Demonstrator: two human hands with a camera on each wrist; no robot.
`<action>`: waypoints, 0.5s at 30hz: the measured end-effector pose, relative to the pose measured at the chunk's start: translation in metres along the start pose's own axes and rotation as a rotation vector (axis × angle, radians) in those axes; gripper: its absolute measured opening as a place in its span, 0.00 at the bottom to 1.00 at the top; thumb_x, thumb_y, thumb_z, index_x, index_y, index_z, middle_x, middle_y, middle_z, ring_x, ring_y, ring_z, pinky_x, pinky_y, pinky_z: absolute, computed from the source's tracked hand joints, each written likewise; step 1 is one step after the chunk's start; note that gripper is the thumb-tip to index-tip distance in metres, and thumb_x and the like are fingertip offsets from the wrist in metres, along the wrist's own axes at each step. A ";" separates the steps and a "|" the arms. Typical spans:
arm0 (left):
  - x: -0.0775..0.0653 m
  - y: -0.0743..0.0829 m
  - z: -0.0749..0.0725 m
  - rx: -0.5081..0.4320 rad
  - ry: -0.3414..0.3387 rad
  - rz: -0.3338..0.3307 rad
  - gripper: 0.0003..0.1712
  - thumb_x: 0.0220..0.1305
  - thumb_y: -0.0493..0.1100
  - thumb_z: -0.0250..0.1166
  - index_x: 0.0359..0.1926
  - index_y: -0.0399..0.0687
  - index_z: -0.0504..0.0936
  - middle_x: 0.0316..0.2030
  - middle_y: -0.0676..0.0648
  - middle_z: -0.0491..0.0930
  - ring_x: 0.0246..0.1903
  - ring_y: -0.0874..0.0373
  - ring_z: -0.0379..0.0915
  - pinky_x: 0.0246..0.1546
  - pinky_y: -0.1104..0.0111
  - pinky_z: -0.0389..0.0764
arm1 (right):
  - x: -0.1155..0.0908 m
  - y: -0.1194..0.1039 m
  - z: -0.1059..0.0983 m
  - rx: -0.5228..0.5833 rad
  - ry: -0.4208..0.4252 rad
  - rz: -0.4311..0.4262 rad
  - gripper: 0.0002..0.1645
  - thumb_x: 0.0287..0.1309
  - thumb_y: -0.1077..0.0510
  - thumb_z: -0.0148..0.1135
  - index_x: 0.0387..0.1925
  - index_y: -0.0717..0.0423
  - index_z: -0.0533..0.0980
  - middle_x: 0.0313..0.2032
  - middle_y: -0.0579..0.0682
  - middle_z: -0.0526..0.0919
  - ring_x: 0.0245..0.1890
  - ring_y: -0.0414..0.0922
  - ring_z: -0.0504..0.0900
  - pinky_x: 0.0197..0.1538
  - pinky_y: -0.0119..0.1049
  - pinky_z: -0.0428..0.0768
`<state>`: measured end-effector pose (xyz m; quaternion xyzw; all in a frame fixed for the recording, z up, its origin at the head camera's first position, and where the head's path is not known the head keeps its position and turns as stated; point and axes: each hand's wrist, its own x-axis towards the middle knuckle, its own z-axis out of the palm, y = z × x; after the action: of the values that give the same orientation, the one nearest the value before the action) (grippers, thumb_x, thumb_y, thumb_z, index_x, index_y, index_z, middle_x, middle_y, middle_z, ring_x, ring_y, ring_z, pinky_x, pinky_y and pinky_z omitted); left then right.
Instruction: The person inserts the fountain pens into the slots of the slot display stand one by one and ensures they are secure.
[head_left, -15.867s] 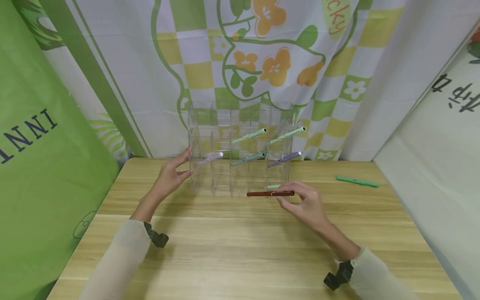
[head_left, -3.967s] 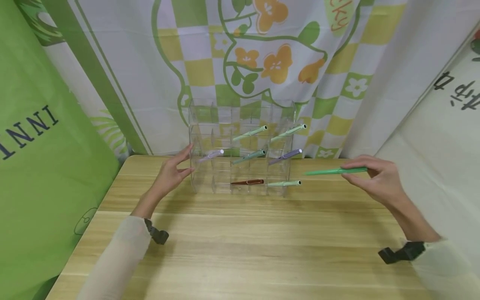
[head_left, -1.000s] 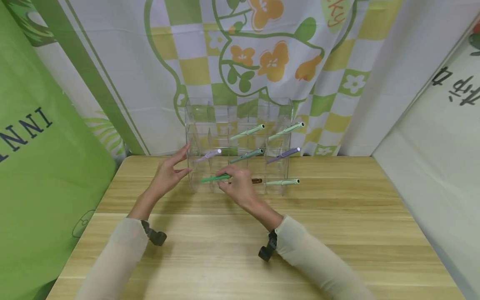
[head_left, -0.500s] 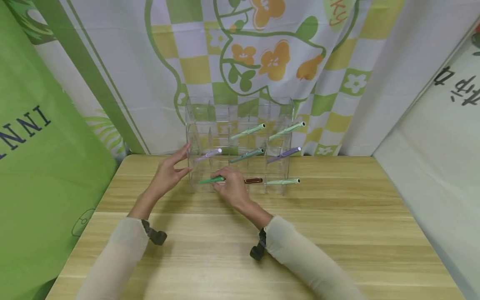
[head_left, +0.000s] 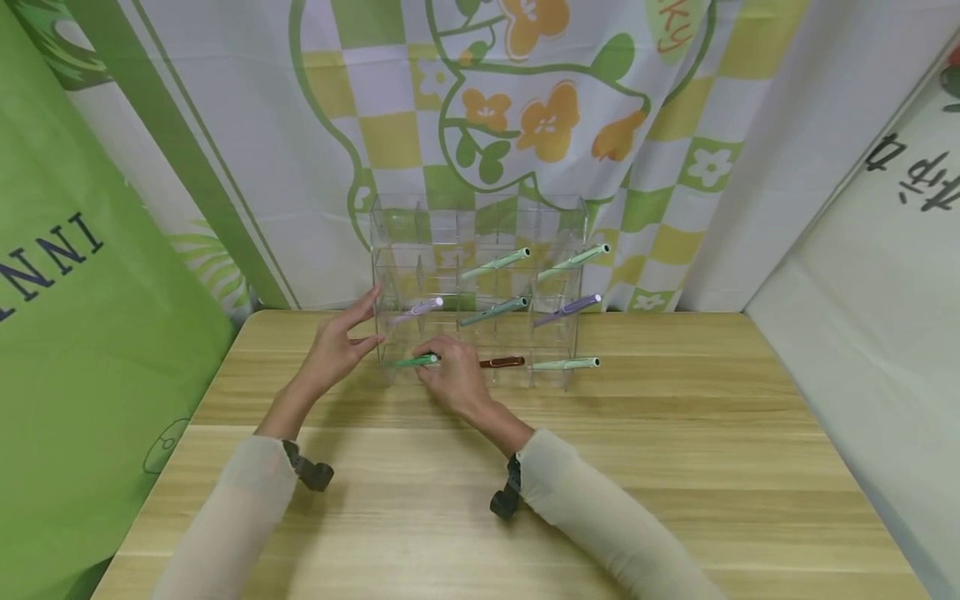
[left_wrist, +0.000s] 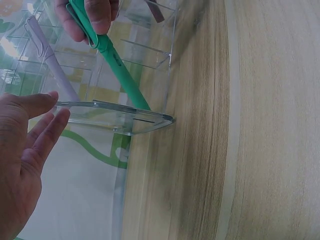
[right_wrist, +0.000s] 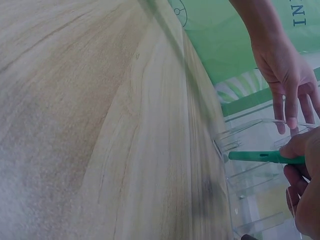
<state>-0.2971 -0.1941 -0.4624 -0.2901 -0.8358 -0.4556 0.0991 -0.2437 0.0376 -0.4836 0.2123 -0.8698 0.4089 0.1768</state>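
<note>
A clear plastic rack [head_left: 553, 346] with rows of compartments stands at the back of the table. My right hand [head_left: 453, 375] pinches a green pen [head_left: 416, 361] in its bottom row, left of the brown pen [head_left: 504, 362]. In the left wrist view the green pen [left_wrist: 122, 75] slants with its far end close to the rack's side panel. My left hand [head_left: 333, 350] touches that left side panel with its fingers extended and spread. Above the right hand lie a lilac pen [head_left: 420, 310], a grey-green pen [head_left: 495, 311] and a purple pen [head_left: 570, 309].
Two pale green pens [head_left: 498, 262] rest in a higher row, and another light green pen [head_left: 566, 364] sits at the bottom right. A patterned curtain [head_left: 405, 142] hangs right behind the rack. The wooden table [head_left: 420, 517] extends in front.
Earlier, the brown pen went into the bottom row and the green pen was lifted from the table's right. In the last second the right hand slid left with the green pen. The left hand stayed.
</note>
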 end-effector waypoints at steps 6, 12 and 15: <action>0.000 0.002 0.000 0.001 0.005 0.009 0.50 0.60 0.21 0.73 0.80 0.44 0.65 0.78 0.38 0.64 0.64 0.31 0.76 0.50 0.61 0.91 | -0.001 0.003 0.000 0.018 -0.012 0.028 0.10 0.55 0.69 0.79 0.40 0.63 0.89 0.41 0.54 0.92 0.41 0.52 0.92 0.46 0.39 0.93; 0.000 0.002 0.000 -0.016 0.001 0.013 0.48 0.60 0.21 0.72 0.79 0.40 0.65 0.78 0.38 0.63 0.65 0.30 0.75 0.50 0.59 0.91 | -0.001 0.006 0.000 0.015 -0.020 0.024 0.12 0.54 0.70 0.79 0.42 0.63 0.89 0.42 0.54 0.92 0.43 0.54 0.92 0.49 0.42 0.93; -0.001 0.003 0.000 -0.026 -0.003 0.004 0.48 0.61 0.21 0.72 0.79 0.40 0.65 0.78 0.38 0.63 0.66 0.30 0.74 0.50 0.59 0.91 | -0.001 0.005 -0.002 -0.010 -0.022 0.018 0.13 0.54 0.68 0.79 0.43 0.61 0.89 0.43 0.54 0.92 0.44 0.52 0.91 0.49 0.41 0.93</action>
<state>-0.2947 -0.1935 -0.4605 -0.2936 -0.8294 -0.4658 0.0949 -0.2451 0.0427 -0.4864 0.2079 -0.8756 0.4037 0.1646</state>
